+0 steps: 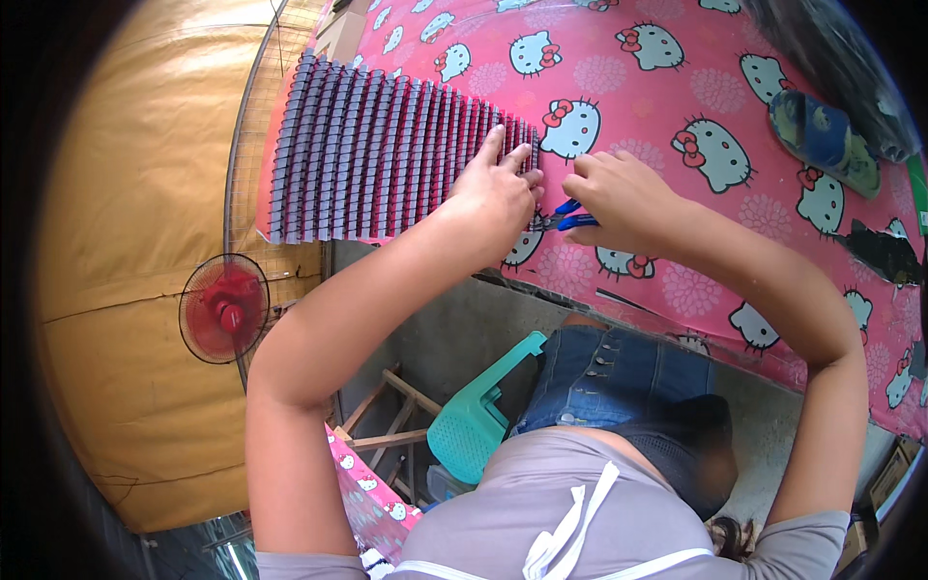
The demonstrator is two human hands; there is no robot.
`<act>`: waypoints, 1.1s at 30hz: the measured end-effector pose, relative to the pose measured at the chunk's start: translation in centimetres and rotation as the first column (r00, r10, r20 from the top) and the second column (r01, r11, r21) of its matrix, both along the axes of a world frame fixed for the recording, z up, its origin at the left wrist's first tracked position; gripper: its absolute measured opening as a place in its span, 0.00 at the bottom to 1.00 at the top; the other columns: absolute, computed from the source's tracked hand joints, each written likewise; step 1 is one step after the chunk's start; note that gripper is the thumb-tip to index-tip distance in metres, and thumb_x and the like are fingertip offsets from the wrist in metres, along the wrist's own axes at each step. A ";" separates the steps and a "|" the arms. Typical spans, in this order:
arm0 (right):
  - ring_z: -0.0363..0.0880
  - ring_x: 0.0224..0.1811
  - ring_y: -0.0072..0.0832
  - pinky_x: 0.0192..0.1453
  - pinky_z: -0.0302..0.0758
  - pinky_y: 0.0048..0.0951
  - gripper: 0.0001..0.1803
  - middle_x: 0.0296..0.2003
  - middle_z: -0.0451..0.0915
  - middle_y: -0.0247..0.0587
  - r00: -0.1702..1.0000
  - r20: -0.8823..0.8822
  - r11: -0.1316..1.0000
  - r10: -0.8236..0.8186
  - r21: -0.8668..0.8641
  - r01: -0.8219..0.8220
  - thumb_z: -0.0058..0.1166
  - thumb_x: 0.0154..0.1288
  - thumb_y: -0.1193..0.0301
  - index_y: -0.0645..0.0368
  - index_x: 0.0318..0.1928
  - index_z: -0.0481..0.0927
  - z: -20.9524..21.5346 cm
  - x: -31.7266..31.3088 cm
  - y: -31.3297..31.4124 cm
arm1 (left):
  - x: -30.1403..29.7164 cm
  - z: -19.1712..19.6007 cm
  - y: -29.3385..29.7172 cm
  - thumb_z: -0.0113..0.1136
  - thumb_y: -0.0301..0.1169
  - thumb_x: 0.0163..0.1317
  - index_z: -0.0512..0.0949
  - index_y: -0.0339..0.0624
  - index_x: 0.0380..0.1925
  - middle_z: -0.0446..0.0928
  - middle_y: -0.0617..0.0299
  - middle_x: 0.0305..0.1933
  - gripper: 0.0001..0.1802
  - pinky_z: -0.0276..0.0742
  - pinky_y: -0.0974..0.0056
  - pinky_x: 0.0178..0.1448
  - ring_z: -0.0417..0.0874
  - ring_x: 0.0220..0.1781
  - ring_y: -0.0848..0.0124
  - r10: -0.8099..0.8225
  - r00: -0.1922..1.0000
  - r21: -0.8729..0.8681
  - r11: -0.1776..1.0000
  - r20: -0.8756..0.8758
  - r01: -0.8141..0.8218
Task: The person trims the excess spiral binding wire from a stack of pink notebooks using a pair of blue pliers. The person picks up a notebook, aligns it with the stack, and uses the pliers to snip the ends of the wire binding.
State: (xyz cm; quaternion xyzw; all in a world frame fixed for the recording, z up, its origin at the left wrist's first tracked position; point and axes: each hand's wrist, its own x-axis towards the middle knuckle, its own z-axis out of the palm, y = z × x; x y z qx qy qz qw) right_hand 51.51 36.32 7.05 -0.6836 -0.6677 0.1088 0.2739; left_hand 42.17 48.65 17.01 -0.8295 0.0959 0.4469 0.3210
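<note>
Rows of narrow grey strips (pixel 358 155), crossed by dark coils or loops, lie side by side on a red-orange backing at the table's left. My left hand (pixel 493 184) rests on the right end of these rows, its fingers spread and pressing lightly on them. Just to its right, my right hand (pixel 619 198) is closed on a small pliers-like tool (pixel 577 222) with two blue handles. The tool's metal tip points left, towards the lower right corner of the rows. Whether the tip touches a strip I cannot tell.
A pink cat-patterned cloth (pixel 599 72) covers the table. At the right are a blue-and-yellow slipper-like item (pixel 826 140) and dark plastic (pixel 822 58). A red fan (pixel 224 307) stands at left by a yellow tarp (pixel 145 242). Below is a green plastic chair (pixel 469 430).
</note>
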 end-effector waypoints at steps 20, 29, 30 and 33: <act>0.82 0.40 0.40 0.43 0.78 0.49 0.22 0.32 0.82 0.42 0.988 -0.153 0.942 0.015 -0.328 -0.065 0.66 0.49 0.55 0.64 0.32 0.80 1.5 -0.1 1.3 | 0.6 -1.4 -0.1 0.64 0.36 0.50 0.64 0.52 0.66 0.59 0.68 0.72 0.39 0.38 0.42 0.76 0.49 0.77 0.63 0.032 0.999 0.021 0.999 -0.038 -0.031; 0.74 0.49 0.33 0.52 0.71 0.40 0.24 0.39 0.76 0.38 0.980 0.194 0.980 -0.051 0.199 0.011 0.67 0.46 0.58 0.57 0.41 0.77 -2.9 -1.3 0.4 | 0.7 -0.9 -0.3 0.62 0.32 0.50 0.66 0.51 0.65 0.61 0.67 0.71 0.38 0.41 0.43 0.76 0.51 0.76 0.63 0.037 0.998 0.012 0.999 -0.044 -0.036; 0.75 0.48 0.34 0.50 0.72 0.40 0.23 0.38 0.77 0.39 0.988 0.149 0.984 -0.031 0.176 0.004 0.67 0.45 0.59 0.58 0.39 0.77 -2.9 -1.2 0.5 | 0.8 -0.9 -0.3 0.63 0.32 0.50 0.66 0.51 0.65 0.61 0.67 0.71 0.37 0.41 0.43 0.76 0.51 0.76 0.63 0.037 0.998 0.009 0.999 -0.048 -0.037; 0.79 0.42 0.37 0.44 0.77 0.38 0.19 0.35 0.79 0.42 0.999 0.028 0.997 0.020 0.069 -0.022 0.67 0.45 0.61 0.59 0.35 0.79 -2.2 -0.6 0.8 | 1.1 -0.9 -0.4 0.64 0.32 0.50 0.67 0.51 0.64 0.61 0.67 0.71 0.37 0.42 0.44 0.76 0.51 0.76 0.62 0.035 0.998 0.010 0.999 -0.059 -0.035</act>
